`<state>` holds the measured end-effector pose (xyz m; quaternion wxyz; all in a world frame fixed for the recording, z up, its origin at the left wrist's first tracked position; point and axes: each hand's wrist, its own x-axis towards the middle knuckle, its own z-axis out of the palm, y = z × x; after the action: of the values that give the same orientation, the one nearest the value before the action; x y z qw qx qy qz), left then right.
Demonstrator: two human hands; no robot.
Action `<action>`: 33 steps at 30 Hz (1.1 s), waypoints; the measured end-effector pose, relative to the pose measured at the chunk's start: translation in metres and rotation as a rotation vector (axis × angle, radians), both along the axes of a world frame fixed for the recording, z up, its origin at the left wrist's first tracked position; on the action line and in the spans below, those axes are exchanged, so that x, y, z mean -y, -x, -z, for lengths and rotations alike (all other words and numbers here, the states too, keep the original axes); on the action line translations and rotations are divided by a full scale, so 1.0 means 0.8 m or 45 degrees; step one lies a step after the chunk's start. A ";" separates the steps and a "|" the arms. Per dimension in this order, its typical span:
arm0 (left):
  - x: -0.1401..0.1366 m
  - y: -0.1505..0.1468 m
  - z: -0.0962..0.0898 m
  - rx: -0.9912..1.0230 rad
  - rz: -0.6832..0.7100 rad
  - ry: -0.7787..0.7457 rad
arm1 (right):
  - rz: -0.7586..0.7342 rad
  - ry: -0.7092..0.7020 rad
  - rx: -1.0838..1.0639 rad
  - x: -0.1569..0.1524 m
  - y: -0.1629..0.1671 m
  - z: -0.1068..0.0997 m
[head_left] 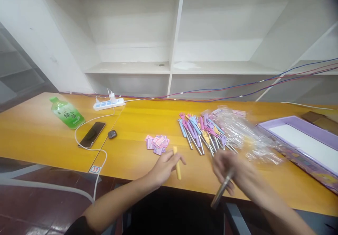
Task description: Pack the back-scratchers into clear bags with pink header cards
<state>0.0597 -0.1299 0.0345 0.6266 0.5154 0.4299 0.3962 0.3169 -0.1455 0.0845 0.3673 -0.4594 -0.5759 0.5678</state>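
My left hand (165,166) pinches a slim yellow handle (177,162) near its upper end, just in front of a small pile of pink and purple printed cards (157,143). In my right hand (232,168), smeared by motion, is a silver metal rod (221,192) slanting down past the table's front edge. A blurred yellow shape (248,144) above that hand lines up with the rod. Beyond both hands lies a heap of hand-shaped back scratchers (196,131) with pink, blue, purple and yellow parts and metal shafts.
Clear plastic bags (243,133) lie right of the heap, beside a purple-rimmed box (290,120). At left are a green bottle (67,113), a phone (92,135), a small black case (112,134), a power strip (108,104) and a white cable (105,157).
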 end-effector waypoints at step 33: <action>-0.212 0.182 0.076 -1.789 -0.281 -0.794 | 0.125 -1.118 1.436 -0.223 0.161 0.089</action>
<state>-0.0856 0.0397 -0.0261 -0.0100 0.7524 0.6437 0.1392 0.1881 0.0330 0.0135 0.1900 -0.5180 -0.8320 -0.0577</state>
